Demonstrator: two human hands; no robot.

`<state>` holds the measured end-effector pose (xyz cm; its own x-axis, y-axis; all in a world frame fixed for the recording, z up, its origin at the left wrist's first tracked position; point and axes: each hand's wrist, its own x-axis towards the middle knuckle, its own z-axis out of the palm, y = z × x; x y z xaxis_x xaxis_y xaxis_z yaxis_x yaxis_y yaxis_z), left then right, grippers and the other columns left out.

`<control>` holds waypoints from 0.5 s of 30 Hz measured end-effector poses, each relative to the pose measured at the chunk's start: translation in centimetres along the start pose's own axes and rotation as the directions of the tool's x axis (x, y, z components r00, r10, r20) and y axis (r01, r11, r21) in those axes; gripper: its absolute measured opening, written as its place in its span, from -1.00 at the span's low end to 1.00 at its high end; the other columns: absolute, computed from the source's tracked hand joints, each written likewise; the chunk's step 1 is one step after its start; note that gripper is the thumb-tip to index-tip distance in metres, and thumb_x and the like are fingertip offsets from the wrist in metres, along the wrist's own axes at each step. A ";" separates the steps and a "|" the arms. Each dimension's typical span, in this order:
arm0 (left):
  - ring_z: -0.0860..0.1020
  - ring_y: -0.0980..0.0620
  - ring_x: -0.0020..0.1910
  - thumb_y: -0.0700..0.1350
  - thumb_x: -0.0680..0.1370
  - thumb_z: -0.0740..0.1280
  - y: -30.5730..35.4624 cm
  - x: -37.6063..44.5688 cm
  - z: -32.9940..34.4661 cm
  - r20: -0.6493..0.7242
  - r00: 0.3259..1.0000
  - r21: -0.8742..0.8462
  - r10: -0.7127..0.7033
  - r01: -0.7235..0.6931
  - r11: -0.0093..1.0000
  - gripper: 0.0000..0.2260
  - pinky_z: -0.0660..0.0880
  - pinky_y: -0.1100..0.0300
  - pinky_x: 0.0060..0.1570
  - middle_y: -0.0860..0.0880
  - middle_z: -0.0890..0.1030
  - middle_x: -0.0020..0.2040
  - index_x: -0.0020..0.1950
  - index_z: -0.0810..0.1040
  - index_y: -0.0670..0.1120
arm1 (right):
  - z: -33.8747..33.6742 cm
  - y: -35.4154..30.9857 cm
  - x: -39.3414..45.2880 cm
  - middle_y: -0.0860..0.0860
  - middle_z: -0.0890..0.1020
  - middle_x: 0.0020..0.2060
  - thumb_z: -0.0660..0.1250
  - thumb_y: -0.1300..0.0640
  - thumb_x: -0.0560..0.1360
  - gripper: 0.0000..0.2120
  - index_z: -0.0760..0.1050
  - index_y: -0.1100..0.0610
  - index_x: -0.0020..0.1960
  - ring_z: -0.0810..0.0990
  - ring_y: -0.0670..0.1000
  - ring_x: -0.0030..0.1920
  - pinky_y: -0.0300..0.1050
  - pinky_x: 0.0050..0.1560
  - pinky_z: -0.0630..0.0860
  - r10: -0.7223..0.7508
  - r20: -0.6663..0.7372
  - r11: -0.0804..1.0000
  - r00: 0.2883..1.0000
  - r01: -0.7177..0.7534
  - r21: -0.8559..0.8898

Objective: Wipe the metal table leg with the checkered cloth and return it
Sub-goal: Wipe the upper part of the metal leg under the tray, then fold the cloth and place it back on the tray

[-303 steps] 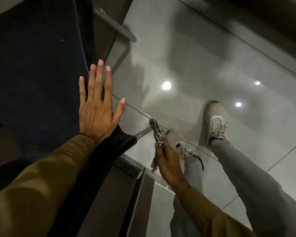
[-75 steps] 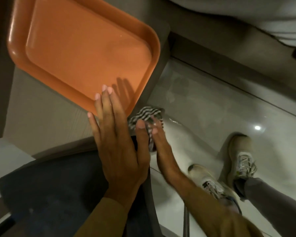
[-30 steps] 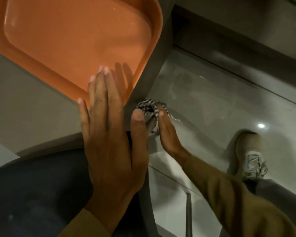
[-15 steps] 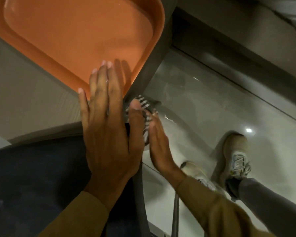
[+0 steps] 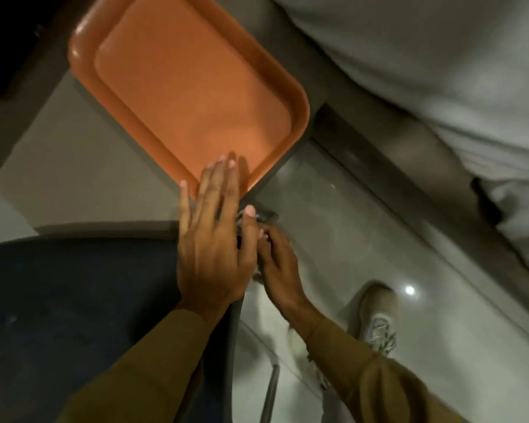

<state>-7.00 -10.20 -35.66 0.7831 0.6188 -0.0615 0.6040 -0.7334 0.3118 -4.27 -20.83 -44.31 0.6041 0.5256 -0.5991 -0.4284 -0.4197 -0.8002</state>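
Observation:
My right hand [image 5: 277, 264] is closed on the checkered cloth [image 5: 261, 217] just under the near corner of the grey table [image 5: 83, 166]. Only a small blurred bunch of the cloth shows above the fingers. The table leg itself is hidden behind my hands and the cloth. My left hand [image 5: 216, 242] lies flat with fingers spread, its palm over the edge of a dark blue seat [image 5: 74, 300] and its fingertips over the table corner and the rim of the orange tray [image 5: 190, 87].
The orange tray lies on the table, reaching its near corner. A glossy tiled floor [image 5: 364, 239] is on the right, with my shoe [image 5: 377, 319] on it. A thin metal chair leg [image 5: 269, 392] stands below. A white surface [image 5: 425, 71] fills the upper right.
My right hand with the cloth has shifted slightly up toward the table corner and sits closer to my left thumb. The view has tilted, so more of the tray shows.

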 end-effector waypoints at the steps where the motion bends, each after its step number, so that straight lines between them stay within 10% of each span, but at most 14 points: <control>1: 0.24 -0.05 0.77 -0.01 0.77 0.07 0.0 0.1 -0.1 0.000 1.000 -0.013 -0.014 0.014 1.000 -0.45 -0.04 -0.10 0.80 -0.08 0.31 0.75 0.74 0.28 -0.16 | -0.4 -0.9 -0.6 0.11 0.72 0.18 0.18 0.07 0.80 -0.71 0.63 0.13 0.33 0.67 0.22 0.23 -0.01 0.22 0.61 -0.026 0.037 0.999 0.999 0.027 -0.039; 7: 0.39 -0.13 0.68 0.01 0.79 0.12 1.1 0.7 -1.8 -0.030 0.945 -0.337 -0.326 0.298 0.893 -0.50 0.11 -0.13 0.78 -0.14 0.46 0.66 0.69 0.38 -0.17 | -5.6 -8.8 -1.4 0.10 0.73 0.14 0.27 0.18 0.76 -0.84 0.59 -0.03 0.17 0.74 0.04 0.17 -0.12 0.11 0.65 0.122 0.112 0.992 0.986 -0.123 0.007; 11: 0.43 -0.10 0.64 -0.03 0.82 0.15 4.0 3.8 -6.0 0.320 0.582 -0.836 -0.748 0.545 0.067 -0.66 0.34 -0.08 0.67 -0.09 0.48 0.64 0.59 0.48 0.00 | -9.4 -15.0 -1.7 0.09 0.74 0.24 0.20 0.13 0.79 -0.77 0.56 0.00 0.36 0.73 0.11 0.25 0.12 0.34 0.67 0.196 0.077 0.963 0.978 -0.207 0.174; 15: 0.64 -0.05 0.45 0.20 0.74 0.27 6.5 4.3 -8.6 0.637 0.656 -0.770 -0.405 0.561 -0.304 -0.59 0.46 -0.12 0.60 -0.07 0.66 0.49 0.50 0.62 0.04 | -11.4 -21.8 -2.2 0.15 0.82 0.22 0.17 -0.22 0.74 -0.42 0.65 0.17 0.46 0.84 0.14 0.17 0.09 0.13 0.78 0.379 0.325 0.762 0.866 -0.492 0.421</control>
<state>-0.99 -9.84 -25.72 0.3629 0.5234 -0.7709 0.1414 0.7868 0.6008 11.43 -21.30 -25.21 0.1424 0.5368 -0.8316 -0.9066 -0.2665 -0.3272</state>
